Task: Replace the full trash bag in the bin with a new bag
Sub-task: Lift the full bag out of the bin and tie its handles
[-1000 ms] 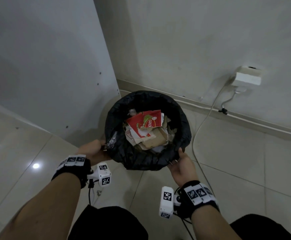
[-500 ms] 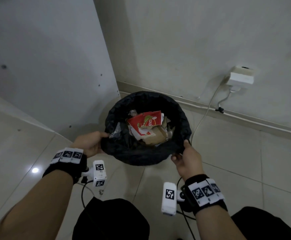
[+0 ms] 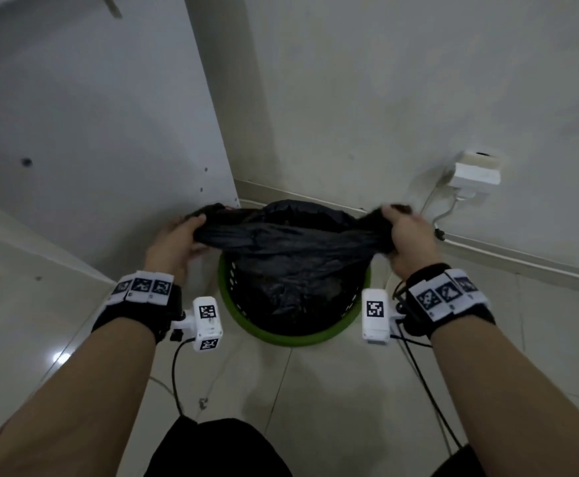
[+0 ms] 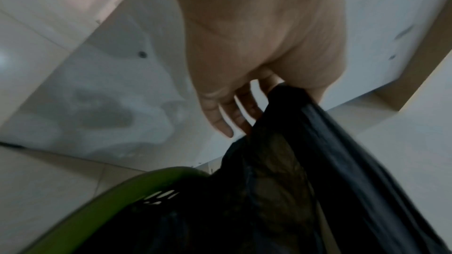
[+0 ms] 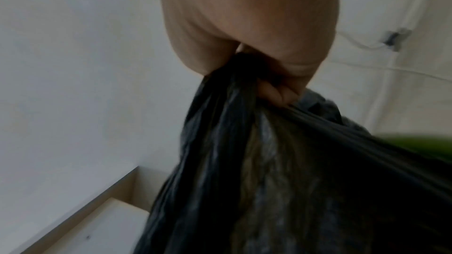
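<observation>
A green bin (image 3: 282, 335) with a perforated wall stands on the floor in the corner, and its rim shows bare. The full black trash bag (image 3: 291, 249) sits in it with its mouth pulled up and stretched flat between both hands. My left hand (image 3: 177, 235) grips the bag's left end; in the left wrist view the bag (image 4: 305, 161) runs from my left hand (image 4: 274, 88) down into the green bin (image 4: 117, 196). My right hand (image 3: 403, 232) clenches the bunched right end, seen close as the bag (image 5: 257, 161) in my right hand's (image 5: 269, 76) fist. The trash inside is hidden.
A white cabinet panel (image 3: 91, 132) stands close on the bin's left and the wall (image 3: 384, 98) behind it. A white power adapter (image 3: 475, 172) hangs on the wall at right, its cable (image 3: 429, 201) trailing down to the tiled floor (image 3: 315, 407).
Both hands have lifted the bag's edge off the bin rim and pulled it up and apart. The green rim now shows and the trash is covered.
</observation>
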Tool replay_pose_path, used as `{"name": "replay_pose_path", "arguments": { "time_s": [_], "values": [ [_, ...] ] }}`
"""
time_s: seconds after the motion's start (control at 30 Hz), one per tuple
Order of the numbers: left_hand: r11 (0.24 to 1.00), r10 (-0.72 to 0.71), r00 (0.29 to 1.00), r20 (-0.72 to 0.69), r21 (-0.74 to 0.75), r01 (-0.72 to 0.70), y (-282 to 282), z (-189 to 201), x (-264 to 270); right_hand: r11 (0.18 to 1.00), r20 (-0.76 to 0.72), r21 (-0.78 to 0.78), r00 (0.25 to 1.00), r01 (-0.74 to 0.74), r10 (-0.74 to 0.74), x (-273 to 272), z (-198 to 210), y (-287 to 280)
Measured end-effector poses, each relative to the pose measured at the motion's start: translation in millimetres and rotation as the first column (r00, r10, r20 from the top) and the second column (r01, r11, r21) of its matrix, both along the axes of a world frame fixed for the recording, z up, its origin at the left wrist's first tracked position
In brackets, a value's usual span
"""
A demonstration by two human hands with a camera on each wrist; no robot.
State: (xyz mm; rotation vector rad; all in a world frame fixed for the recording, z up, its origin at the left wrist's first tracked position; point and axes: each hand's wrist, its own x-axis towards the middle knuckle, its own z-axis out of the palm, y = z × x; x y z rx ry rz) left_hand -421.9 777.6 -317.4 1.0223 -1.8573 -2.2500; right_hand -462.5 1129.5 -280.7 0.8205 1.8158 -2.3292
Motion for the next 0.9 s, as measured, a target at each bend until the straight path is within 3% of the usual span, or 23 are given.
{"name": "replay_pose_path", "arguments": {
  "time_s": [0.07,0.13,0.2,0.27,0.3,0.37,0.5,0.53,0.63,0.67,0.73,0.8,0.87,0.9],
  "values": [
    [0.99,0.045,0.969,-0.241,0.139,-0.012,-9,8,-4,0.983,-0.239,0.177,0.971,0.053,-0.009,9,22,7],
    [0.952,-0.03,0.937,-0.348,0.275,0.133,-11,10,-6,0.947,-0.28,0.319,0.958,0.031,0.063,29,12,6],
    [0.963,-0.184,0.957,-0.224,0.152,0.221,5,6,0,0.927,-0.124,0.368,0.985,-0.068,0.122,57,-28,-2],
    [0.937,-0.329,0.944,0.037,-0.111,0.331,21,-9,10,0.945,0.072,0.283,0.986,-0.163,0.149,91,-66,-16],
    [0.88,-0.404,0.898,0.175,-0.192,0.433,25,-19,15,0.937,0.121,0.306,0.983,-0.17,0.139,103,-77,-22],
    [0.756,-0.523,0.757,0.392,-0.197,0.624,29,-28,25,0.896,0.114,0.421,0.989,-0.138,0.099,106,-88,-22],
    [0.575,-0.654,0.492,0.574,-0.045,0.817,34,-4,41,0.871,0.084,0.477,0.992,-0.119,0.09,66,-80,0],
    [0.567,-0.636,0.508,0.581,-0.096,0.818,36,2,41,0.866,0.07,0.48,0.991,-0.137,0.118,57,-76,6],
    [0.725,-0.373,0.833,0.408,-0.433,0.536,43,-1,20,0.822,0.007,0.546,0.981,-0.165,0.193,40,-58,15],
    [0.752,-0.317,0.89,0.328,-0.485,0.447,48,-5,9,0.815,-0.035,0.56,0.979,-0.145,0.199,35,-50,16],
    [0.751,-0.345,0.905,0.248,-0.506,0.425,63,-8,-10,0.832,-0.103,0.54,0.971,-0.128,0.217,26,-30,12],
    [0.64,-0.468,0.834,0.291,-0.539,0.547,81,-25,-16,0.823,-0.136,0.544,0.95,-0.167,0.282,20,-12,7],
    [0.48,-0.501,0.777,0.381,-0.624,0.616,91,-40,-19,0.67,-0.04,0.681,0.898,-0.297,0.438,17,3,12],
    [0.475,-0.487,0.795,0.361,-0.655,0.588,89,-41,-22,0.533,0.052,0.765,0.86,-0.361,0.508,15,10,17]
  ]
}}
